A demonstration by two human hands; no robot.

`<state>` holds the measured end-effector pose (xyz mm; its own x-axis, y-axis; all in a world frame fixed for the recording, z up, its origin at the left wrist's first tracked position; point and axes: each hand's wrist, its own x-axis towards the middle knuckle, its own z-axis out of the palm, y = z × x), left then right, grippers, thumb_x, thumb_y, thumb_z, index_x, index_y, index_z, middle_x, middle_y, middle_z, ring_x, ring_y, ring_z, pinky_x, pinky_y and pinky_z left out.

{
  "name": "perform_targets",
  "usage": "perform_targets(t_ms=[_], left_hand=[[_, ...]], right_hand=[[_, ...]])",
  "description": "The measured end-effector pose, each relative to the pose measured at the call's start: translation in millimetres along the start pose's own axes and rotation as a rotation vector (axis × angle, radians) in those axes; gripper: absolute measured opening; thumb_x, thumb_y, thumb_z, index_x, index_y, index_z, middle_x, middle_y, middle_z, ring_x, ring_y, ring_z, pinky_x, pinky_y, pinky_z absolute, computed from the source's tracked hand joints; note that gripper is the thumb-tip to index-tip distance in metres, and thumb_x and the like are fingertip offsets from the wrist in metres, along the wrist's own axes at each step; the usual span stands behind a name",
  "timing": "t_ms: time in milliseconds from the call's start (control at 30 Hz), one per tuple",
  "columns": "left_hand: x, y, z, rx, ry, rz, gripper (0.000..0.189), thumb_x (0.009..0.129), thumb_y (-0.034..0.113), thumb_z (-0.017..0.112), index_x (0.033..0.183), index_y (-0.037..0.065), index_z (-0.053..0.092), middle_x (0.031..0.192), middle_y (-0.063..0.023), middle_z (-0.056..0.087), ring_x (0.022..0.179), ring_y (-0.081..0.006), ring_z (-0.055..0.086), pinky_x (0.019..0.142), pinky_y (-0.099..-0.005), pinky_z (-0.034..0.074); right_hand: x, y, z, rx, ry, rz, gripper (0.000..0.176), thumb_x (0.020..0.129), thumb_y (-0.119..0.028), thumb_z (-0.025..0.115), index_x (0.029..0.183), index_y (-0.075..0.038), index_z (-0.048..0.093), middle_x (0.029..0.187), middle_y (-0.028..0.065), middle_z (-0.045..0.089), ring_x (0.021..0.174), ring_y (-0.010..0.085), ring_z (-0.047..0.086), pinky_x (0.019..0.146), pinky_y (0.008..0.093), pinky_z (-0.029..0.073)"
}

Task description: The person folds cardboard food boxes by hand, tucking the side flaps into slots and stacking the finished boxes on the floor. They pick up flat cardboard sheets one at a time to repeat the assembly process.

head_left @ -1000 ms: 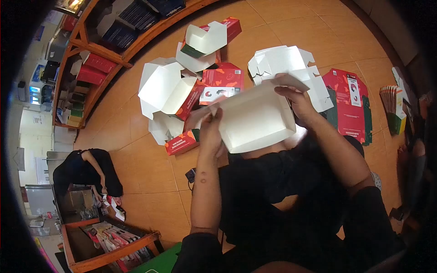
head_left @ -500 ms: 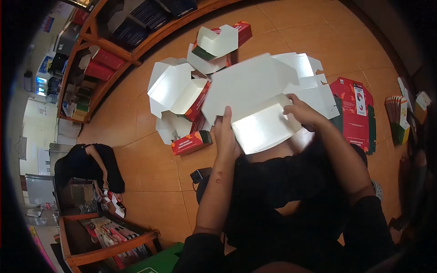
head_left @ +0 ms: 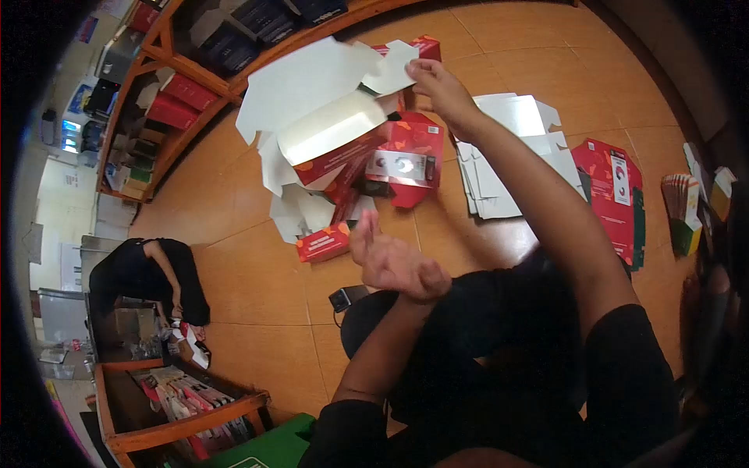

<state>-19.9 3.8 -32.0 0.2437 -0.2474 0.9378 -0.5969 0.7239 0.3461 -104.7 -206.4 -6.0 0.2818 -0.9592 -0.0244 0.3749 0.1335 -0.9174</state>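
We note L hand (head_left: 398,265) empty, fingers parted nr our knee (head_left: 365,321), R hand (head_left: 443,92) w/ fingers at a flap (head_left: 390,72), grip unconfirmed, and open box (head_left: 335,126) over box pile (head_left: 324,243) on flr (head_left: 265,343), apart from L hand, i.e. not in two-handed hold.

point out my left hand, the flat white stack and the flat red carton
Left hand (head_left: 396,266): head view, on its middle
Flat white stack (head_left: 490,186): head view, on its top sheet
Flat red carton (head_left: 606,216): head view, on its red face

head view | from wearer's head | forward, down | left hand (head_left: 396,264), right hand (head_left: 441,90) near
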Motion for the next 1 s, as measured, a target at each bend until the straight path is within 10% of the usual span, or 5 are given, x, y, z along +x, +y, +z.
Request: perform_targets(t_ms=[200,533,767,900,1000], left_hand=[[7,-9,2,-0.215,0.058,-0.295,0.034,0.092,0.013,0.045,0.123,0.004,0.034,0.131,-0.0256,0.04,0.12,-0.0321,0.046,0.103,-0.0456,0.038],[8,-11,4,-0.292,0.027,-0.537,0.023,0.097,0.009,0.04,0.119,0.002,0.04,0.124,-0.019,0.047,0.111,-0.0256,0.054,0.097,-0.0389,0.044],[7,-16,1,-0.316,-0.001,-0.656,0.02,0.101,0.01,0.037,0.118,0.001,0.042,0.124,-0.0166,0.048,0.112,-0.023,0.054,0.097,-0.0363,0.046],[7,-24,0,-0.273,-0.071,-0.828,0.023,0.099,0.01,0.049,0.12,0.001,0.044,0.125,-0.0146,0.049,0.115,-0.0225,0.053,0.098,-0.0358,0.045],[4,-34,2,-0.079,-0.277,-0.635,0.04,0.093,0.011,0.062,0.127,0.001,0.044,0.129,-0.0158,0.049,0.122,-0.0238,0.049,0.102,-0.0376,0.042]], right_hand=[[-64,126,-137,-1.642,-0.432,0.153,0.061,0.075,-0.048,0.074,0.124,-0.015,0.058,0.132,0.0195,0.05,0.119,0.0392,0.052,0.098,0.0498,0.046],[-101,128,-177,-1.653,-0.61,0.045,0.067,0.062,-0.036,0.087,0.122,-0.019,0.061,0.146,0.0105,0.043,0.135,0.0338,0.04,0.1,0.0515,0.044],[-76,124,-197,-1.409,-0.748,0.043,0.032,0.078,-0.036,0.072,0.084,-0.005,0.07,0.107,0.0189,0.065,0.096,0.0386,0.063,0.085,0.0435,0.05],[-75,67,-174,-1.455,-0.093,-0.14,0.019,0.089,-0.023,0.058,0.091,-0.006,0.065,0.096,0.0172,0.067,0.09,0.0374,0.063,0.078,0.0471,0.048],[-103,-26,-116,-1.414,-0.156,-0.335,0.013,0.091,-0.015,0.057,0.095,-0.005,0.064,0.094,0.0139,0.067,0.091,0.0341,0.063,0.082,0.043,0.047]])
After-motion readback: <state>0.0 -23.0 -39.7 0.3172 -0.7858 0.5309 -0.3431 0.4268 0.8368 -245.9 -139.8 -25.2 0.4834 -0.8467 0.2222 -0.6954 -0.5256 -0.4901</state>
